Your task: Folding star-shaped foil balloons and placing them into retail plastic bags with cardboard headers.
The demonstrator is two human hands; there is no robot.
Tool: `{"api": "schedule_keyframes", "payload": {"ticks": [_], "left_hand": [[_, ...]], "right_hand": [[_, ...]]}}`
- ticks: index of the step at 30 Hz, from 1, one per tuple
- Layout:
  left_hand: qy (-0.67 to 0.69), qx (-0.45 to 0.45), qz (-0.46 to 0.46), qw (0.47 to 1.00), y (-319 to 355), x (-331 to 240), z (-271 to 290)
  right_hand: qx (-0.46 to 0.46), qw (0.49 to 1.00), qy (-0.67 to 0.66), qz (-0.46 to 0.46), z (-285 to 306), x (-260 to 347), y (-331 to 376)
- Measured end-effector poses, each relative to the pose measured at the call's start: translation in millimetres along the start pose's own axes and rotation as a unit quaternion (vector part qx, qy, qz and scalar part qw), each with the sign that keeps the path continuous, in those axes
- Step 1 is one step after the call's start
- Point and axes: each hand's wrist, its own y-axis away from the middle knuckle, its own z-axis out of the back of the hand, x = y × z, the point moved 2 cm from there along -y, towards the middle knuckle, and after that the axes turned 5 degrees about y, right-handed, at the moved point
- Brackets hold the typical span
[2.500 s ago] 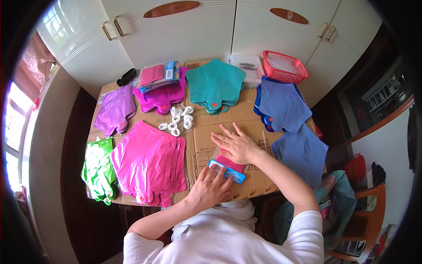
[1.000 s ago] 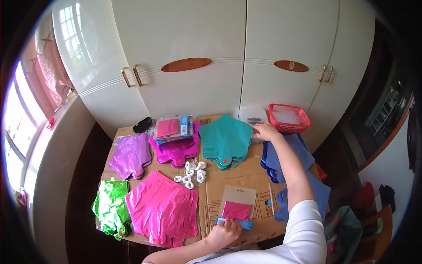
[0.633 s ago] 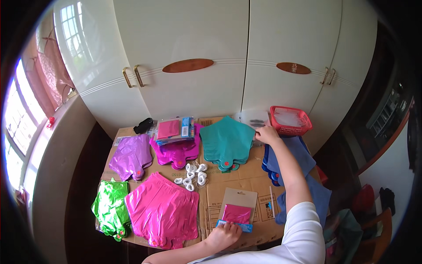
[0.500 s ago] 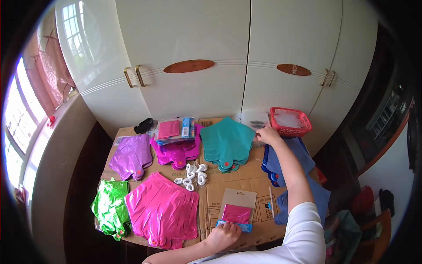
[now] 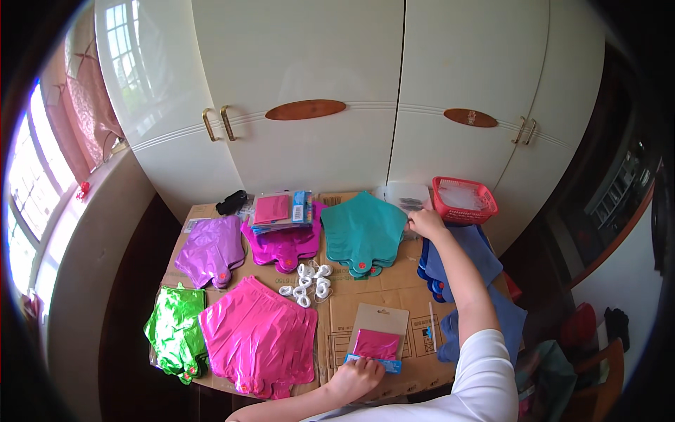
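Note:
At the near edge, my left hand (image 5: 357, 378) has its fingers curled over the blue lower end of a clear packet (image 5: 383, 318). The packet has a tan backing card and a folded pink foil sheet (image 5: 376, 343) inside. My right hand (image 5: 427, 224) reaches to the back right, fingers pinched together beside a clear plastic bag (image 5: 411, 202) with small dark pieces in it. Whatever those fingers hold is hidden. Just left of them lies a stack of teal foil balloons (image 5: 362, 228), flat and pointed. Under my right forearm are blue flat balloons (image 5: 460, 253).
Cardboard (image 5: 337, 306) covers the table. Around it lie pink balloons (image 5: 260, 334), green balloons (image 5: 176, 330), purple balloons (image 5: 211, 246), a pile of finished-looking packets (image 5: 281, 211) on magenta balloons, white string coils (image 5: 306, 281), a white stick (image 5: 433, 327) and a red basket (image 5: 464, 200).
My right hand has shifted slightly at the back right, its fingers drawn closer together. The left hand stays on the packet. The whole view has tilted a little.

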Motion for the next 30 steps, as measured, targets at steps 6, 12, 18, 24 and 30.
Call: {"api": "schedule_keyframes", "payload": {"ticks": [6,12,18,24,30], "left_hand": [[0.003,-0.008,0.003,1.0,0.5,-0.2,-0.8],[0.01,-0.01,0.009,1.0,0.9,-1.2,0.3],[0.041,-0.045,0.045,0.997,4.2,5.1,8.0],[0.102,-0.138,0.137,0.976,21.5,18.2,16.3],[0.02,-0.159,0.103,0.982,28.9,18.8,26.1]], "right_hand": [[-0.059,0.994,0.021,-0.094,-19.0,-3.6,-6.9],[-0.313,0.881,-0.201,-0.294,5.8,-28.7,-19.3],[-0.37,0.902,-0.176,-0.138,98.9,29.0,17.1],[-0.247,0.953,0.064,0.163,107.5,121.6,126.4],[-0.168,0.964,0.049,0.201,78.8,152.8,188.0]]}}
